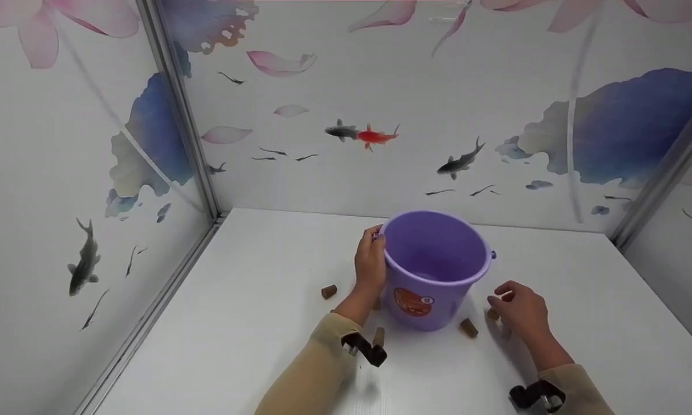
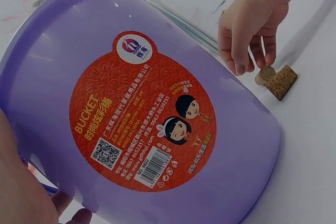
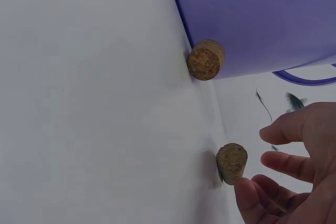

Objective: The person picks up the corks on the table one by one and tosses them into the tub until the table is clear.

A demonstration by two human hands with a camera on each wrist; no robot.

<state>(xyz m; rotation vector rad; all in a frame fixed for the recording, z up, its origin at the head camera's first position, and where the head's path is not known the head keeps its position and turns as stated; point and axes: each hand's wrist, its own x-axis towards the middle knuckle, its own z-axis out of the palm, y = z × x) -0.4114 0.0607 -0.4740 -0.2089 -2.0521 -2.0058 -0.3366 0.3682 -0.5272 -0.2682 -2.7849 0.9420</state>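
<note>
Risk: the cork (image 3: 231, 163) could be rolling off if a fingertip is nudging it without the thumb opposing; bucket (image 1: 441, 293) could be tipping, left hand (image 1: 370, 260) gripping one side only. Right hand (image 1: 521, 312) is hovering, fingers loosely bent, pinching nothing; cork's sitting right by its fingertips.

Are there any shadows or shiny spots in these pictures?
Head view: a soft shadow on the white table under the right hand; left wrist view: tiny bright glints near the top of the purple bucket; right wrist view: a blurry grey shadow left of the lower cork.
</note>
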